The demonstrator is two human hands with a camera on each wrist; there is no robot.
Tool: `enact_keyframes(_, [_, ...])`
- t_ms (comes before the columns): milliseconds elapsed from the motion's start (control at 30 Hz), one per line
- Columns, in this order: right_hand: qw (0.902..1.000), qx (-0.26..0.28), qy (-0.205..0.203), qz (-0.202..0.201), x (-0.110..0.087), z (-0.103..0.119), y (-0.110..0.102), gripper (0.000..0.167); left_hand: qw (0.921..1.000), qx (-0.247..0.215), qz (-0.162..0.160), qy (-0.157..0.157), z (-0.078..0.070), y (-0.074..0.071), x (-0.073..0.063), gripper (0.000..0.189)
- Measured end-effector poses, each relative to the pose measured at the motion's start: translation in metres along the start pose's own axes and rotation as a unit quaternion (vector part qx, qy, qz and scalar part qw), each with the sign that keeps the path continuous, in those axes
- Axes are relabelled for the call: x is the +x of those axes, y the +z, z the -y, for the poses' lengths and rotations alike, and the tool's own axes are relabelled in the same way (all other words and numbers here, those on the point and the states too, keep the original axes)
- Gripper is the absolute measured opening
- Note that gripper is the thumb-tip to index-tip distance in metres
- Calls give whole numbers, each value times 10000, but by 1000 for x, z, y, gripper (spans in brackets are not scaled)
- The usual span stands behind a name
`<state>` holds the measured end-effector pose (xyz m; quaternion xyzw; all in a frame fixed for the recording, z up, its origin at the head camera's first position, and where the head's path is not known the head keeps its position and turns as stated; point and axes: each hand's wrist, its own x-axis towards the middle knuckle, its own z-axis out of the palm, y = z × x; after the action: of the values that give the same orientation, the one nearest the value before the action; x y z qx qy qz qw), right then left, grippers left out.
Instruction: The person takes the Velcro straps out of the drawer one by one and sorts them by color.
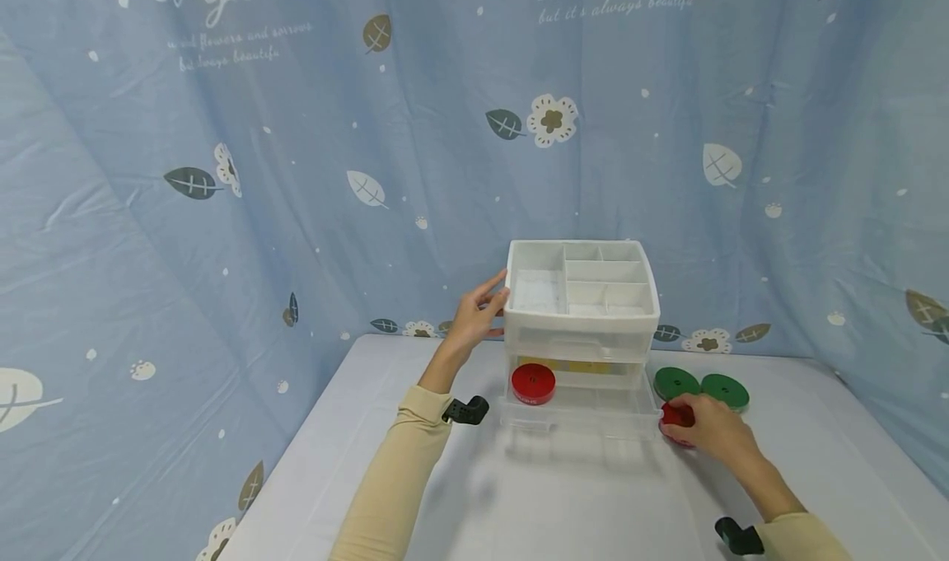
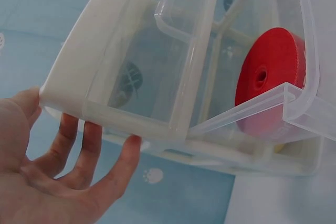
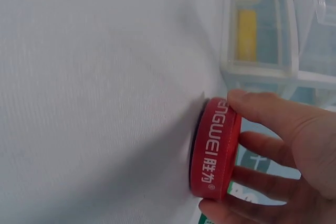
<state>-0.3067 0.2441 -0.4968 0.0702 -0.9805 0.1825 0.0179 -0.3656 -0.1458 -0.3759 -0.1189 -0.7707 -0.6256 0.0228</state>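
One red roll (image 1: 534, 387) is sitting at the left side of the open clear drawer (image 1: 578, 421), right of centre in the head view, while a second red roll (image 3: 215, 148) is being gripped between the thumb and fingers of the right hand (image 1: 713, 431), just beside the drawer's right front corner. Whether that roll is bearing on the counter (image 1: 563, 503) or hanging clear, I cannot tell. The left hand (image 1: 472, 320) is bracing the left side of the white drawer unit (image 1: 582, 324), fingers spreading along its edge rather than wrapping it. One green roll (image 1: 674, 381) and another green roll (image 1: 726, 390) are lying behind the right hand, toward the right of the frame.

The step in hand is probably picking up the second roll for stowing. The next move seems to be calling for lifting it over the drawer's side wall, leftward in the frame, and lowering it beside the first, with the left hand steadying the unit.
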Motion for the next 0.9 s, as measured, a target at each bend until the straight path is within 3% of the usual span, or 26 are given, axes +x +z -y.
enact_keyframes(300, [9991, 7, 408, -92, 0, 5, 2, 56, 10000, -4, 19, 20, 1, 0, 1, 46])
enact_keyframes(900, [9987, -13, 486, -130, 5, 6, 3, 56, 10000, -25, 1, 0, 0, 0, 1, 45])
